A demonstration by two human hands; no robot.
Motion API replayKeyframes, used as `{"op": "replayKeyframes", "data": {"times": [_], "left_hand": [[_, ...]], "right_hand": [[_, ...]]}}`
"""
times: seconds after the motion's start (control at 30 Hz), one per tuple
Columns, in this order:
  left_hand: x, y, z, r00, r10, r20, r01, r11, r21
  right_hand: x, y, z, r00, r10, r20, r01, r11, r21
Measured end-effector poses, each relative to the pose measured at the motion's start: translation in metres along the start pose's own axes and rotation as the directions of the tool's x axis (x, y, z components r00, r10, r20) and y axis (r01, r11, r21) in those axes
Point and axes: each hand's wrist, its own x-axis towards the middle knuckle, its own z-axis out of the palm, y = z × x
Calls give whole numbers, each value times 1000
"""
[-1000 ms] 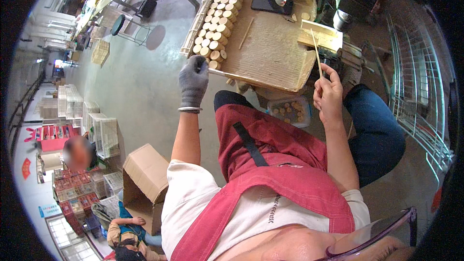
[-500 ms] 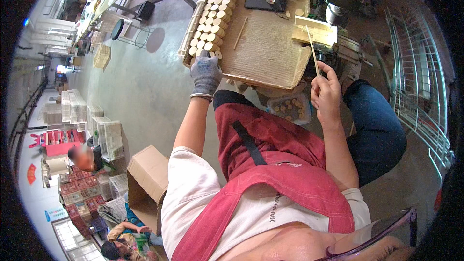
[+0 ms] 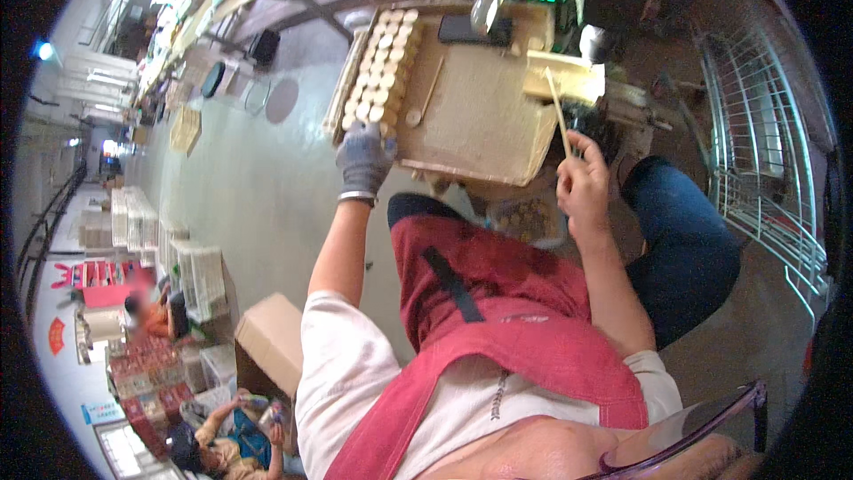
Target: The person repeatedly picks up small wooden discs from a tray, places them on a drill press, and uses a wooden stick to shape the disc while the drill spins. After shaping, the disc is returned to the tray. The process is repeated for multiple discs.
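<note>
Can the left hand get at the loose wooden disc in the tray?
Probably yes: the left hand is by the near left corner of the cardboard tray, and the loose wooden disc lies ahead to its right, with nothing covering it.

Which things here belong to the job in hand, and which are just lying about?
Likely part of the job:
thin stick, in the right hand
wooden discs, at the gloved left hand
cardboard tray, holding the discs

Likely just lying about:
black phone, on the tray
stool, upper left
cardboard box, lower left
</note>
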Motion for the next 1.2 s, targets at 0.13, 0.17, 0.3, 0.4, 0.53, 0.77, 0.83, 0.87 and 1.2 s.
{"op": "replayKeyframes", "data": {"times": [0.13, 0.17, 0.3, 0.4, 0.53, 0.77, 0.83, 0.87, 1.2], "left_hand": [[3, 0, 3, 992, -85, 88, 67, 979, 194], [6, 2, 5, 995, -66, 76, 49, 979, 200], [15, -4, 24, 992, -62, 107, 33, 966, 256], [17, 3, 16, 993, -78, 91, 58, 978, 201], [16, 14, 8, 981, -166, 97, 145, 970, 194], [3, 14, 10, 996, -90, -15, 91, 987, 133], [0, 11, 12, 995, -87, -54, 90, 994, 62], [-1, 8, 16, 994, -84, -75, 87, 996, 33], [-1, -12, 38, 985, -167, -46, 159, 976, -147]], "right_hand": [[-2, 2, -2, 999, -6, 38, 4, 999, 40], [-1, 3, -3, 999, -8, 34, 6, 999, 51], [2, -6, -5, 999, -32, 12, 31, 996, 80], [-2, -7, -9, 1000, -23, 20, 21, 994, 109], [-4, -9, -10, 999, -3, 44, -4, 988, 152], [-5, -12, -10, 999, -6, 38, 0, 989, 147], [-5, -11, -10, 999, -1, 39, -5, 989, 145], [-5, -9, -11, 999, -2, 45, -5, 989, 145], [-4, -3, -10, 999, -3, 49, -4, 991, 136]]}}
